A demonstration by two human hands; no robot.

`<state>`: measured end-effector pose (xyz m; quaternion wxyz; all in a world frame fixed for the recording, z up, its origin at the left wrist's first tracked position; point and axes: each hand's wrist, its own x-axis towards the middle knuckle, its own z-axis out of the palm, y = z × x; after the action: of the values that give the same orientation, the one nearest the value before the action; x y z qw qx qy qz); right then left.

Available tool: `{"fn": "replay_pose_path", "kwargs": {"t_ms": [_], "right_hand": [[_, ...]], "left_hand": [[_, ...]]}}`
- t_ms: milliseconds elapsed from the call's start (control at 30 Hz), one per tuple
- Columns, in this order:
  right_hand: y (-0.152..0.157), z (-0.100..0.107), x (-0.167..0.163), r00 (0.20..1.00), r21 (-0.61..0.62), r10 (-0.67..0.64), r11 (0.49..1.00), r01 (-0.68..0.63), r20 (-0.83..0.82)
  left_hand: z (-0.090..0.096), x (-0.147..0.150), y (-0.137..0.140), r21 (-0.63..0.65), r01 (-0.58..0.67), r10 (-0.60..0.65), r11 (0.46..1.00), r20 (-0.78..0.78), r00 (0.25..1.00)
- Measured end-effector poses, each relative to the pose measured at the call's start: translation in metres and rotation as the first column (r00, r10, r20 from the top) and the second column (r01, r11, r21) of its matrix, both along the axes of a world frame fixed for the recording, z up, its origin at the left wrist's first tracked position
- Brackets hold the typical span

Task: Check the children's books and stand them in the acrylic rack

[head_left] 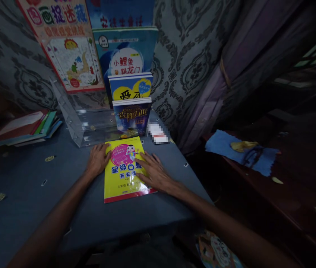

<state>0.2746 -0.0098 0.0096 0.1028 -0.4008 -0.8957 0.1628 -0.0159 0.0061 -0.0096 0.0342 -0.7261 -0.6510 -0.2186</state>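
A yellow book [121, 188] with a red strip along its near edge lies flat, face up, on the grey-blue table [76, 212], just on the near side of a clear display rack [75, 126]; the left hand [98, 160] rests at the far part of the book's left edge, its fingers bent and close together, and whether they pinch that edge I cannot tell; the right hand [155, 173] lies across the right side of the cover, its fingers spread wide and reaching over the printed lettering, with nothing gripped; in the rack stand a dark blue book [132, 115] nearest, then a blue-and-yellow book [119, 87], then a teal book [126, 44] farther back, with a red-bordered book [74, 65] to their left; a blurred white card [158, 134] lies right of the rack; far left on the table sits a loose pile of books [26, 126]; beyond, a patterned wall covering [187, 48] meets a tied purple curtain [211, 93]; to the right, a blue cloth [216, 143] lies on a dark red surface [247, 197].
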Motion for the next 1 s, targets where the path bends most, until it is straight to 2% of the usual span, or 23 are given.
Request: {"fn": "replay_pose_path", "kwargs": {"t_ms": [233,333,400,567,633,733,800,867,933,1000], "right_hand": [[0.029,0.013,-0.023,0.992,-0.020,-0.109,0.994,0.108,-0.068],[0.033,0.018,-0.022,0.980,-0.007,-0.131,0.991,0.132,-0.149],[0.034,0.017,-0.015,0.961,-0.020,-0.175,0.984,0.175,-0.214],[0.041,0.007,0.001,0.877,-0.064,-0.342,0.938,0.341,-0.338],[0.046,0.005,0.004,0.870,-0.051,-0.354,0.932,0.359,-0.343],[0.052,0.010,0.006,0.883,-0.115,-0.355,0.935,0.336,-0.307],[0.054,0.016,0.008,0.889,-0.182,-0.350,0.934,0.308,-0.295],[0.053,0.022,0.012,0.892,-0.253,-0.333,0.932,0.261,-0.306],[0.051,0.026,0.016,0.887,-0.309,-0.320,0.926,0.218,-0.333],[0.049,0.028,0.019,0.874,-0.334,-0.318,0.922,0.195,-0.368]], "left_hand": [[-0.001,-0.003,0.001,0.009,0.049,-0.049,0.999,0.034,0.998],[-0.004,-0.010,0.002,0.002,0.089,-0.089,0.996,0.046,0.995],[-0.005,-0.015,0.003,-0.016,0.158,-0.157,0.987,0.058,0.986],[0.004,-0.024,0.011,-0.135,0.345,-0.341,0.929,0.054,0.938],[0.010,-0.023,0.017,-0.202,0.378,-0.379,0.903,0.038,0.925],[0.022,-0.019,0.024,-0.268,0.407,-0.420,0.873,0.012,0.908],[0.032,-0.008,0.022,-0.278,0.389,-0.415,0.879,-0.041,0.909],[0.043,0.013,0.012,-0.264,0.306,-0.350,0.914,-0.135,0.927],[0.052,0.046,-0.006,-0.245,0.187,-0.242,0.951,-0.217,0.946],[0.057,0.083,-0.027,-0.254,0.188,-0.240,0.949,-0.193,0.951]]}}
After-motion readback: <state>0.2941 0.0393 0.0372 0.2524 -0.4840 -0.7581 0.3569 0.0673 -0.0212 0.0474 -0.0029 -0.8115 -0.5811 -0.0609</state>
